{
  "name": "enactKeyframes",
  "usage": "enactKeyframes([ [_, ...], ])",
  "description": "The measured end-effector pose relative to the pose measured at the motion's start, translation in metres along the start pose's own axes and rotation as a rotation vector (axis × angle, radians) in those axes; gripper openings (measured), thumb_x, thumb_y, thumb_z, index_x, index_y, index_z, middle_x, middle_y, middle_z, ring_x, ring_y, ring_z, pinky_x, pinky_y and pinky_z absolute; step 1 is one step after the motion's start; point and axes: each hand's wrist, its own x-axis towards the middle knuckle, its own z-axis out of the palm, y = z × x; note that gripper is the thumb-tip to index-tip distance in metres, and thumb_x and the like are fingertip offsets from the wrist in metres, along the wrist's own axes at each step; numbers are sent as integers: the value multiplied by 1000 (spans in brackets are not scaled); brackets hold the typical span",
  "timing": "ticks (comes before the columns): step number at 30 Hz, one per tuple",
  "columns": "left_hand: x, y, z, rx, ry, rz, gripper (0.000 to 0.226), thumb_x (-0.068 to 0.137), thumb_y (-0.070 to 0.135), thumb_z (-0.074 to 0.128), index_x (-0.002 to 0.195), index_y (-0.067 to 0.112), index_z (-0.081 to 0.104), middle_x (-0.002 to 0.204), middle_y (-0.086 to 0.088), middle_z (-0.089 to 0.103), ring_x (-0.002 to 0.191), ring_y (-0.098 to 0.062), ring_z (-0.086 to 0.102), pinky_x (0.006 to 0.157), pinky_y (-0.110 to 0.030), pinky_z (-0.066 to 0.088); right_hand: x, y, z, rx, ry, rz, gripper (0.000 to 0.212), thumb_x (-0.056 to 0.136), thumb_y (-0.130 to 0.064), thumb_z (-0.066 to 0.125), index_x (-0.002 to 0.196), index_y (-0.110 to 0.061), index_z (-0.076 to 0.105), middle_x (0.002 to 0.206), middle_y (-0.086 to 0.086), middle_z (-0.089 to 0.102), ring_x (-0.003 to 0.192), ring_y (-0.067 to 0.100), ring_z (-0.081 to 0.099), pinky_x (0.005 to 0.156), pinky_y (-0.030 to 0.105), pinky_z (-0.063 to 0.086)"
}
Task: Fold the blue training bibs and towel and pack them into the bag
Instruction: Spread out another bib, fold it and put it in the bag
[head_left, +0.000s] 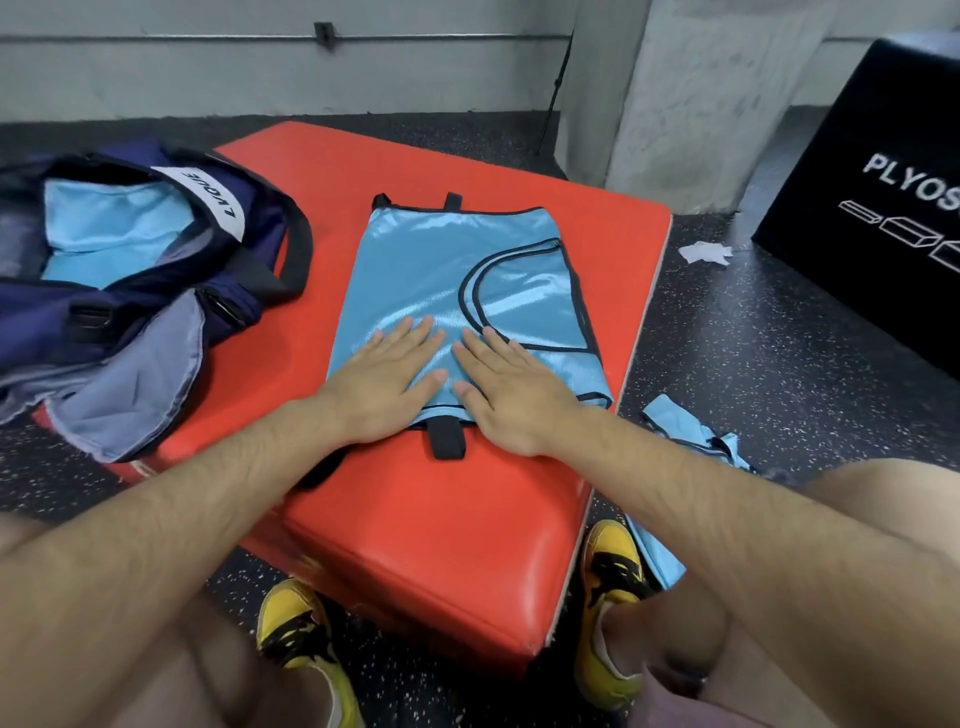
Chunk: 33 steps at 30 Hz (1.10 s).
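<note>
Yellow shoes (613, 551) sit close in, one on each side of the red pad (415, 545). Over on the left, the navy bag (156, 291) lies open on the pad's left corner, and blue cloth (104, 228) already shows inside it; bib or towel, can't tell. Centre pad now: the bib (457, 280) lies flat, long axis running straight away from the person, black tab at the near end, another at the far end, curved black trim on its right half. Left hand (387, 379) is flat on the bib's near end, fingers straight, gripping nothing. Right hand (511, 395) is just beside it, thumbs almost meeting, also spread flat and pressing down. Most of the bib stretches beyond the fingertips. Further right, a second bib (691, 441) lies crumpled on the floor, with a black box (872, 208) behind it.
</note>
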Motion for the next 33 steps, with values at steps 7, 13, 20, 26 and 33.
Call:
enactKeyframes([
  [7,-10,-1,5,49,-33,54,62,104,54,18,158,31,-1,164,13,-13,148,-4,-19,122,-30,-11,-31,28,-8,-38,-76,-56,73,98,-65,14,160,-27,2,165,-9,-12,150,6,-18,123,30,-11],
  [13,-20,-8,5,-12,-61,120,56,105,48,18,158,33,4,164,17,-8,148,1,-16,122,-28,-11,-61,76,-18,-100,-111,-116,87,88,-78,1,158,-28,-7,164,-12,-15,148,2,-20,125,34,-5],
  [20,-44,-27,-1,-166,67,210,49,103,45,37,150,31,40,160,17,23,148,4,14,120,-15,6,-88,102,-23,39,207,-250,50,101,-50,46,140,-21,58,146,-5,51,138,18,41,115,37,34],
  [26,-78,-49,-28,-123,314,257,24,94,41,55,92,22,70,95,11,59,93,-13,54,92,-29,41,-85,100,-27,97,293,-275,28,92,-39,62,113,-24,75,103,-12,61,102,15,54,91,38,47],
  [33,-93,-75,-21,-226,183,244,27,83,16,70,110,17,72,113,9,63,112,-3,56,103,-19,39,-81,106,-38,253,147,-143,25,85,-36,76,110,-38,74,112,-21,61,114,7,51,99,23,40],
])
